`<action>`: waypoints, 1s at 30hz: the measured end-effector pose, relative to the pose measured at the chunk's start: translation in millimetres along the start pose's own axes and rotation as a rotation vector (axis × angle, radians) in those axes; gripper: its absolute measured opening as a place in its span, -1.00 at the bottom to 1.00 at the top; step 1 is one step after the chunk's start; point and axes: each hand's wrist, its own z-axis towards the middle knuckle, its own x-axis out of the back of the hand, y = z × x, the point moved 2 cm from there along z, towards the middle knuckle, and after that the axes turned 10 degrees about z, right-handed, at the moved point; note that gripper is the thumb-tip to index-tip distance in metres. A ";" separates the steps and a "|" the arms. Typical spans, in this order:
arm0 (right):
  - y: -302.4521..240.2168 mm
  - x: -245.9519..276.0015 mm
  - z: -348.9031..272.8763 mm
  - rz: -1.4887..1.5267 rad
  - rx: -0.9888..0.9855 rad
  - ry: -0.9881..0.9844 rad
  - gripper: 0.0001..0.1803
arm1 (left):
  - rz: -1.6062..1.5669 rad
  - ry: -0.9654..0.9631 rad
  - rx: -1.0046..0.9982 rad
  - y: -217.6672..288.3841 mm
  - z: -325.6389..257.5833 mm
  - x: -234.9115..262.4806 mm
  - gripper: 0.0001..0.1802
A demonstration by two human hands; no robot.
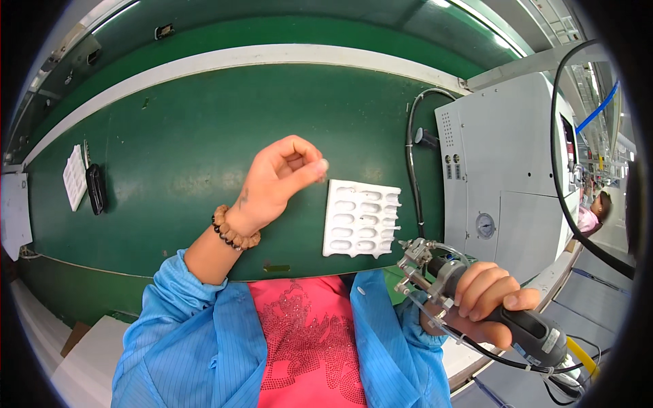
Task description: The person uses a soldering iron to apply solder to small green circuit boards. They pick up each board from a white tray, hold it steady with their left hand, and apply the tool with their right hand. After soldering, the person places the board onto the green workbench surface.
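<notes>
Two bare hands are raised: the right hand (491,299) is wrapped around a dark-grey handheld power tool (535,331), its silvery metal head (416,254) near the white moulded tray (356,224) with rounded slots, on the green tabletop (224,122). Left of that tray, the left hand (321,168) has thumb and forefinger together; whether they grip anything, I cannot tell.

- Green worktable (190,115), its top lightly scuffed and shiny in patches.
- White ledge (272,54) running along the worktable's far edge.
- Green panel (272,28) beyond the worktable.
- Bright light strip (117,15) beyond the worktable's left part.
- Pale grey board (15,211) upright at the worktable's left end.
</notes>
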 end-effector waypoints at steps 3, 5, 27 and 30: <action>-2.6 -3.7 -0.6 -0.018 0.008 0.026 -0.48 | -0.137 0.008 0.077 -23.9 12.0 6.4 -0.91; -2.9 -4.9 0.1 -0.024 0.024 0.040 -0.47 | -0.111 0.007 0.088 -32.3 17.4 12.7 -0.88; 8.4 -8.7 -0.5 -0.107 0.020 0.073 -0.52 | 1.006 -0.102 -0.711 -22.1 -0.3 -25.5 -0.81; 10.2 -11.0 -0.2 -0.127 -0.027 0.064 -0.53 | 0.969 -0.134 -0.693 -25.9 -5.1 -29.1 -0.82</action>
